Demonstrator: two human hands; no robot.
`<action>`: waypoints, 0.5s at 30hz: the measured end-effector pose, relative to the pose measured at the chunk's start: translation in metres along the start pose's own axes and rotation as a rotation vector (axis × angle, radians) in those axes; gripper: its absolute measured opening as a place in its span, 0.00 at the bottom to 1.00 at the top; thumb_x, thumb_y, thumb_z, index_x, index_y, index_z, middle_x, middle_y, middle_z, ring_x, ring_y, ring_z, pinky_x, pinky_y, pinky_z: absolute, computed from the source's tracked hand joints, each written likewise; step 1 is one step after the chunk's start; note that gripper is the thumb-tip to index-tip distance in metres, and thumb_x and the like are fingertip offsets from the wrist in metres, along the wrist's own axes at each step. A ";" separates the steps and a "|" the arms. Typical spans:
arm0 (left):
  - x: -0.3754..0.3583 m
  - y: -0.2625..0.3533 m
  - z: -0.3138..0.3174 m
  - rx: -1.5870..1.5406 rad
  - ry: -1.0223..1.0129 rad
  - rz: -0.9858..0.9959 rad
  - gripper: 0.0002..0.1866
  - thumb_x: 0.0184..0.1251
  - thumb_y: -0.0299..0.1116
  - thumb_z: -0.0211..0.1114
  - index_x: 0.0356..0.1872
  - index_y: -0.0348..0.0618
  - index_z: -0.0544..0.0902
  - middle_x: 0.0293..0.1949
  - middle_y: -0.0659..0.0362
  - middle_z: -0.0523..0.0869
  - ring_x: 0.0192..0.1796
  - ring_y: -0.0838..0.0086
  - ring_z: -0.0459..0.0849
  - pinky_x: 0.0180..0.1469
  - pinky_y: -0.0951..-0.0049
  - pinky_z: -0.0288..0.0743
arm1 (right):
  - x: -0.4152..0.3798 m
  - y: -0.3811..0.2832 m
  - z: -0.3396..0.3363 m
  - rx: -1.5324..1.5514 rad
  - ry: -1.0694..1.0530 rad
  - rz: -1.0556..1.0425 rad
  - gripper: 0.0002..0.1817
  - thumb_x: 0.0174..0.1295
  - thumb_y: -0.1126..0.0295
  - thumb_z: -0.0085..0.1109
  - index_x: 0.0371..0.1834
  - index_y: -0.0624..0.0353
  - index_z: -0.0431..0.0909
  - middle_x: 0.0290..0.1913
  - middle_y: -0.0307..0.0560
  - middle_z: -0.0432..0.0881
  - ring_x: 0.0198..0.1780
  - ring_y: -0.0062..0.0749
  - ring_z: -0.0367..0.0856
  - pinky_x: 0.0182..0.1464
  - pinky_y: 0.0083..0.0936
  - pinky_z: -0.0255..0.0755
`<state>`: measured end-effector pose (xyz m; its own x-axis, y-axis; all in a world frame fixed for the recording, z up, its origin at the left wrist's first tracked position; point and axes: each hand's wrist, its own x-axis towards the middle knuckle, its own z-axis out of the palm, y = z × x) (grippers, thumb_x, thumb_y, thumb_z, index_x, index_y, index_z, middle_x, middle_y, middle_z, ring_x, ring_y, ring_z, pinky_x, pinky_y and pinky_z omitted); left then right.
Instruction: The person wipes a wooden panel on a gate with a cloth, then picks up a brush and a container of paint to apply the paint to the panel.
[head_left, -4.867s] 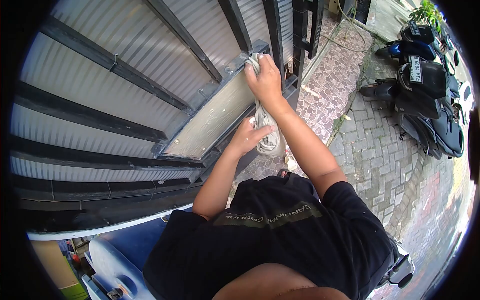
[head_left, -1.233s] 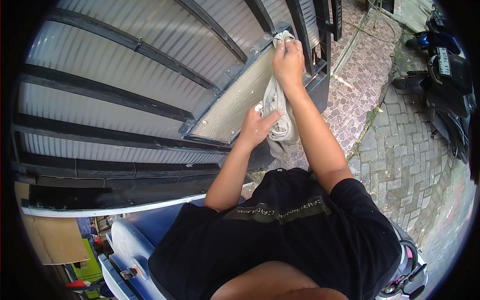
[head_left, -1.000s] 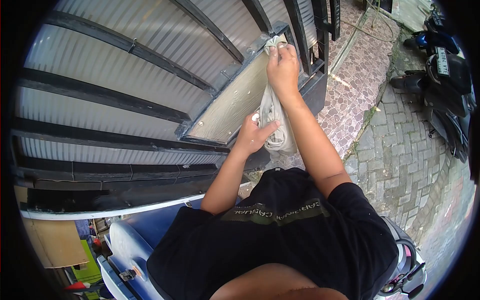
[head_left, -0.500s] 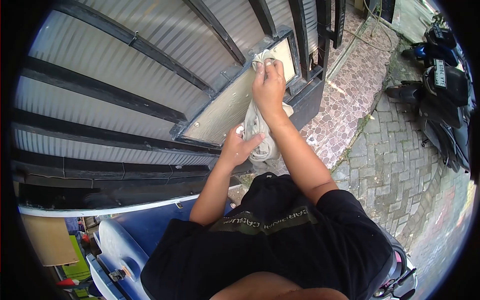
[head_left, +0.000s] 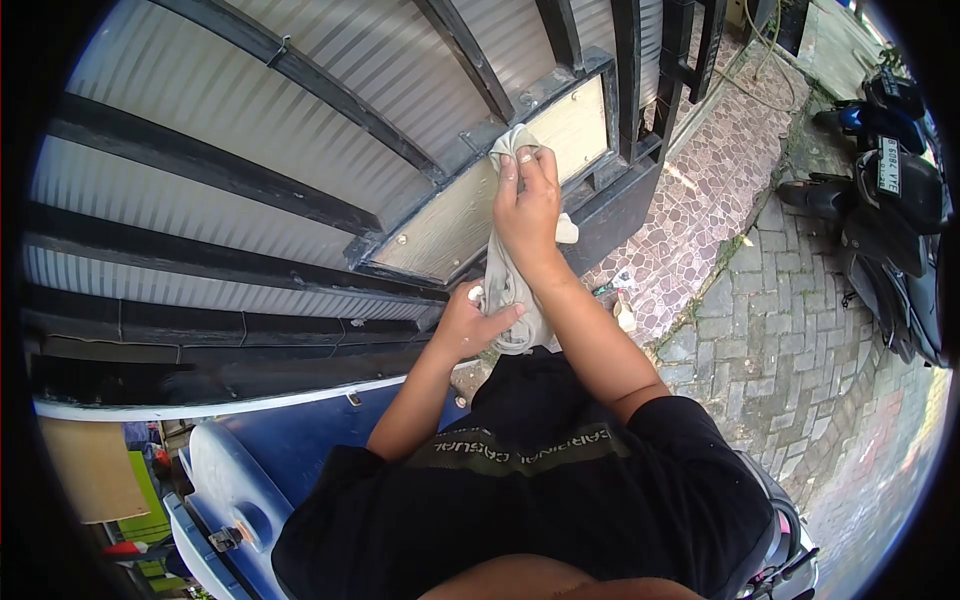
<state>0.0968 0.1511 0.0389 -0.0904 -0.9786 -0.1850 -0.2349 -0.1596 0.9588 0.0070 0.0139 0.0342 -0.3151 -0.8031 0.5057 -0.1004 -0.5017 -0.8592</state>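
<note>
A cream rectangular panel (head_left: 580, 125) with screws is set in the dark metal frame of a gate. My right hand (head_left: 528, 205) is closed on a bunched, light grey cloth (head_left: 503, 280), pressing its upper end against the middle of this panel. From there the cloth hangs down in loose folds. Lower and to the left, my left hand (head_left: 472, 322) grips the gathered lower part of the cloth, its thumb lying across the folds. White specks show on my fingers.
Black slanted bars (head_left: 200, 165) cross corrugated translucent sheeting. Pinkish mosaic paving (head_left: 690, 220) and grey paving blocks (head_left: 760, 330) lie to the right, with parked motorcycles (head_left: 890, 200) beyond. At lower left is a large blue container (head_left: 235, 480). A hose (head_left: 765, 100) lies at upper right.
My right hand has slid the cloth leftward along the panel, away from its right end towards the middle. The left hand still grips the lower folds. The view has shifted slightly.
</note>
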 end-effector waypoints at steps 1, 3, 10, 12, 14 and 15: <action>-0.002 -0.002 0.001 -0.028 0.001 -0.018 0.16 0.59 0.29 0.68 0.46 0.33 0.80 0.40 0.59 0.85 0.42 0.80 0.79 0.48 0.74 0.74 | -0.001 0.001 -0.002 0.013 0.005 -0.017 0.08 0.63 0.76 0.55 0.38 0.73 0.76 0.37 0.58 0.74 0.36 0.50 0.76 0.40 0.34 0.70; 0.000 -0.007 0.002 -0.052 0.036 0.024 0.16 0.59 0.28 0.67 0.47 0.33 0.80 0.40 0.59 0.86 0.42 0.80 0.79 0.48 0.74 0.74 | 0.013 0.005 -0.005 -0.012 0.029 -0.025 0.08 0.63 0.76 0.54 0.38 0.73 0.76 0.38 0.58 0.74 0.37 0.52 0.76 0.41 0.35 0.70; -0.006 -0.005 -0.002 0.056 0.046 0.020 0.14 0.58 0.29 0.68 0.44 0.33 0.82 0.37 0.61 0.86 0.38 0.81 0.80 0.45 0.74 0.75 | -0.012 -0.006 0.006 -0.006 -0.009 -0.013 0.07 0.63 0.76 0.54 0.38 0.72 0.76 0.36 0.58 0.73 0.36 0.53 0.75 0.39 0.37 0.69; -0.015 -0.010 -0.007 0.009 0.020 0.027 0.15 0.58 0.29 0.68 0.45 0.34 0.81 0.38 0.61 0.86 0.40 0.82 0.79 0.45 0.76 0.75 | -0.026 -0.010 0.010 -0.003 -0.041 -0.032 0.07 0.62 0.77 0.55 0.38 0.72 0.76 0.36 0.58 0.73 0.35 0.52 0.75 0.39 0.36 0.69; -0.024 -0.008 -0.013 -0.010 0.000 -0.039 0.15 0.58 0.29 0.68 0.45 0.34 0.81 0.38 0.61 0.85 0.41 0.83 0.79 0.46 0.76 0.74 | -0.030 -0.008 0.011 -0.013 -0.067 -0.065 0.08 0.63 0.76 0.54 0.38 0.74 0.75 0.36 0.58 0.73 0.36 0.51 0.74 0.39 0.36 0.69; -0.026 -0.007 -0.012 -0.026 0.020 -0.047 0.15 0.58 0.29 0.68 0.45 0.34 0.81 0.38 0.61 0.85 0.41 0.83 0.79 0.46 0.76 0.74 | -0.028 -0.005 0.009 -0.011 -0.093 -0.063 0.08 0.63 0.76 0.54 0.38 0.74 0.75 0.36 0.58 0.73 0.36 0.51 0.74 0.39 0.36 0.69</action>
<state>0.1125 0.1759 0.0398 -0.0608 -0.9723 -0.2258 -0.2128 -0.2084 0.9546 0.0253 0.0362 0.0251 -0.2190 -0.7964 0.5637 -0.1275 -0.5494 -0.8258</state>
